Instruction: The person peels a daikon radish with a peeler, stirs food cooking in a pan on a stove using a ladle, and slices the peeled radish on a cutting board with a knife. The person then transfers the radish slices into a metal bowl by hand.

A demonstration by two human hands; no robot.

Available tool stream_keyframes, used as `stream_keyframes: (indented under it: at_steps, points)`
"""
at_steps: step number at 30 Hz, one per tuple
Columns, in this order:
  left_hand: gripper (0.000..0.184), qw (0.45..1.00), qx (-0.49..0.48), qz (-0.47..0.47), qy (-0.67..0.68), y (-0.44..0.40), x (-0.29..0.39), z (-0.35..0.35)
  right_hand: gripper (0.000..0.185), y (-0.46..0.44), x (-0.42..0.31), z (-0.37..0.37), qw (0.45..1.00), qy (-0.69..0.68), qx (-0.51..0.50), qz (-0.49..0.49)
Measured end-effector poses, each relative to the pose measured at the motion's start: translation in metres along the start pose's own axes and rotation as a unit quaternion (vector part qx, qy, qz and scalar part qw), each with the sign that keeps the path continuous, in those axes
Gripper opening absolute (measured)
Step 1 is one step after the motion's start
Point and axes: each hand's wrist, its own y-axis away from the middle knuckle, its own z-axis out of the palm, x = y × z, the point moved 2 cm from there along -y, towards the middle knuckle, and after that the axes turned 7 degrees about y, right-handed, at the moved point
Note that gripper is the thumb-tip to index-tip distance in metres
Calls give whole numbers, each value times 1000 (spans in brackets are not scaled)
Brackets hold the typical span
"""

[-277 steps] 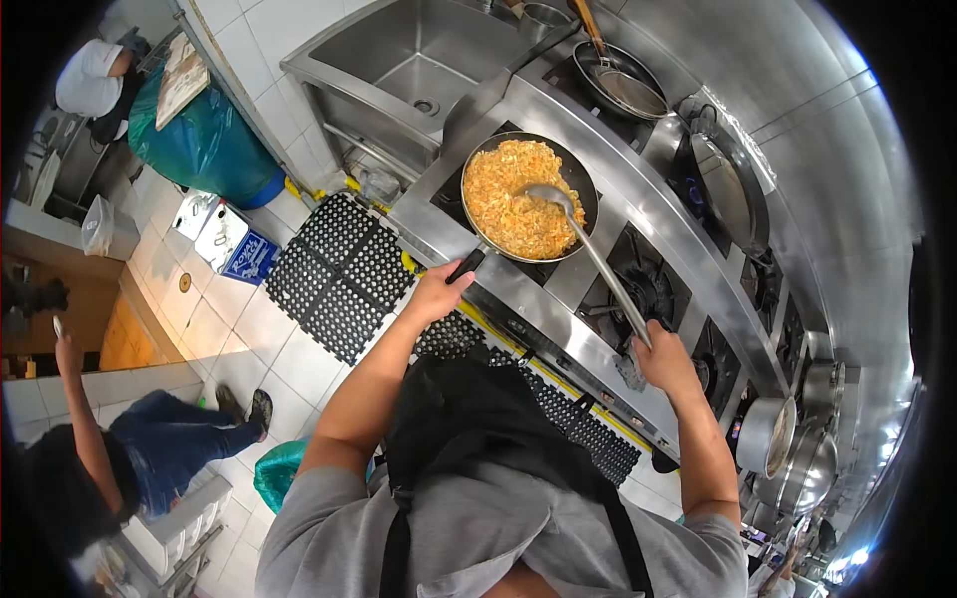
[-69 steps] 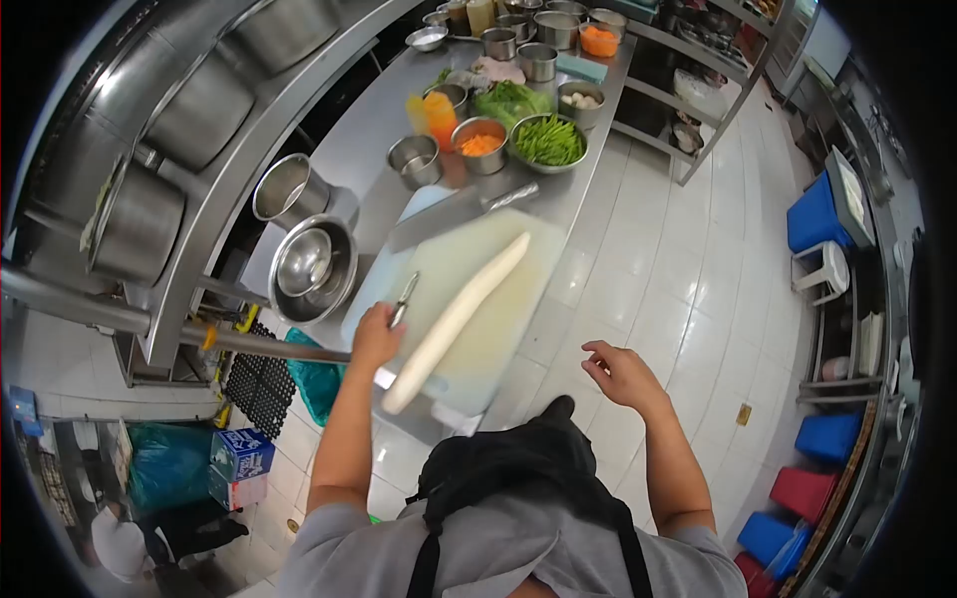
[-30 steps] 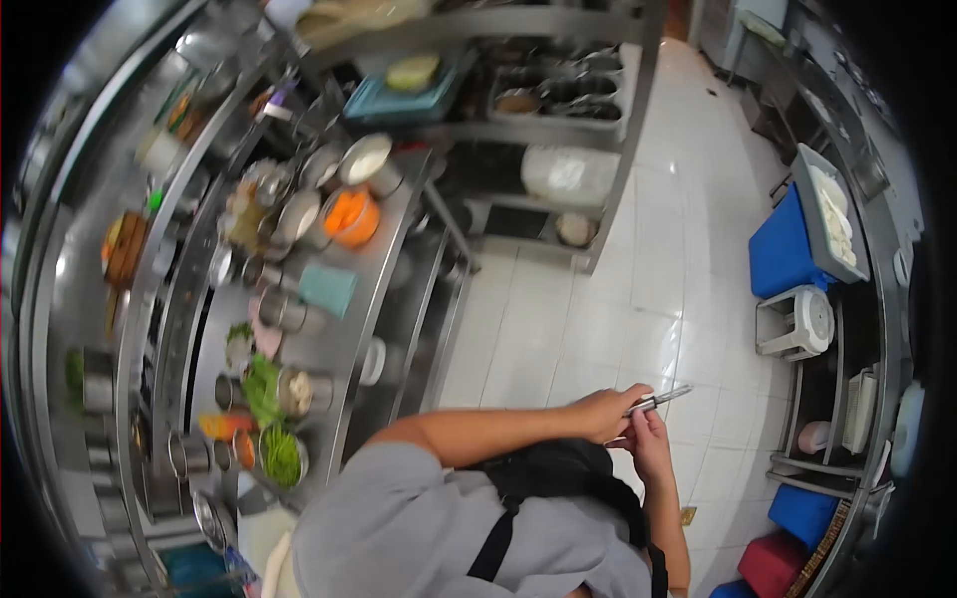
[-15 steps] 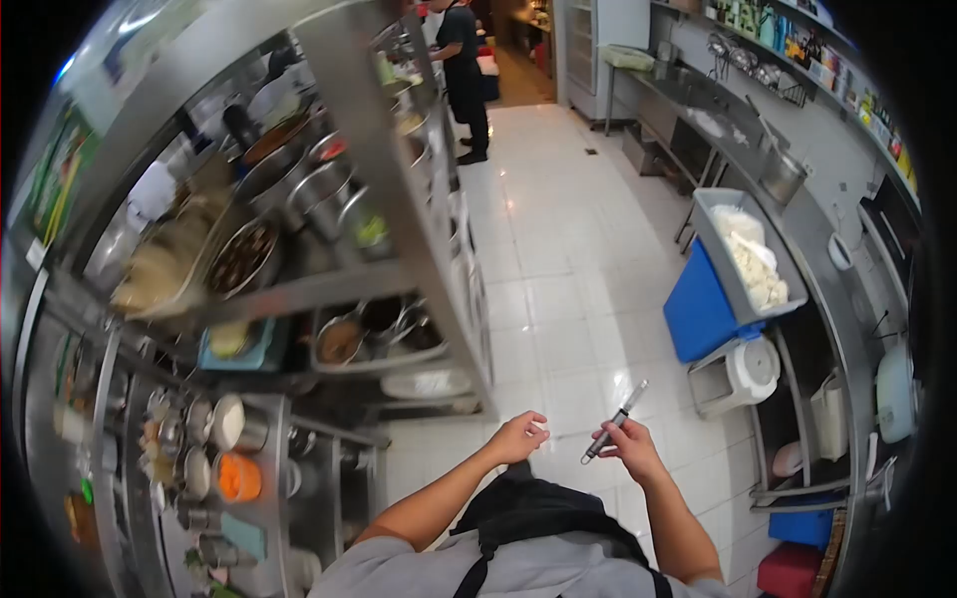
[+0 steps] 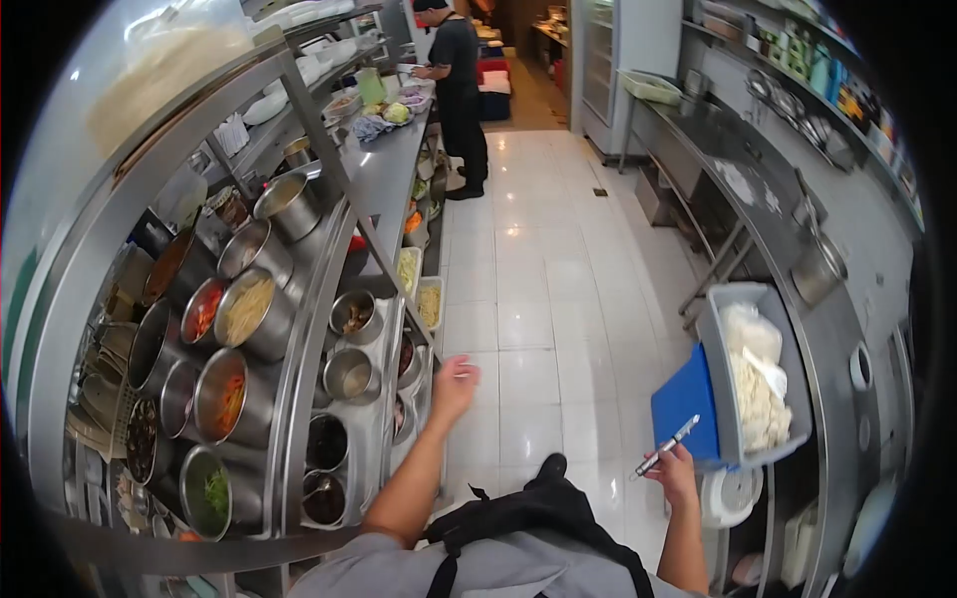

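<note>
My right hand holds a peeler with a dark handle and a metal blade, tilted up to the right, near a blue container. Beside it stands a grey tub of pale, bagged food. My left hand hangs with its fingers apart and nothing in it, right of the metal shelf rack. Steel pots on the rack hold noodle-like strips, orange strips and chopped greens.
A person in dark clothes stands at a long steel counter ahead. White tiled floor runs between the rack and the right-hand steel counter. A white stool is below the grey tub.
I have moved from the cutting board and turned into the aisle. The peeler passed from my left hand to my right. My hands have moved apart, and the grey tub is closer.
</note>
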Motion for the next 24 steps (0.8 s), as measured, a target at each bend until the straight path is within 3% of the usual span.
stream_keyframes:
  at_steps: [2, 4, 8, 11, 13, 16, 20, 22, 24]
  points:
    - [35, 988, 141, -48, 49, -30, 38, -21, 15, -68, -64, 5, 1000, 12, -25, -15]
    - [33, 977, 209, -13, -44, -51, 40, -52, 18, -136, -107, 14, 997, 59, -34, -32]
    - [31, 961, 268, -53, 38, -51, 57, -72, 20, -248, -195, 90, 992, 80, -83, -47]
    - [24, 954, 282, -70, 73, -38, 34, -70, 22, -308, -241, 191, 969, 75, -234, -37]
    - [20, 944, 294, -137, 65, -29, 22, -63, 24, -343, -253, 267, 944, 93, -316, -32]
    - [17, 933, 320, -152, 67, -33, -42, -56, 25, -370, -278, 380, 899, 127, -418, -34]
    - [20, 930, 308, -184, 75, -97, -82, -32, 25, -408, -307, 503, 859, 140, -493, -23]
    - [23, 921, 278, -250, 113, -149, -93, -24, 26, -428, -330, 548, 856, 148, -495, -16]
    - [25, 933, 251, -234, 108, -213, -81, -24, 26, -462, -350, 586, 853, 150, -500, -6]
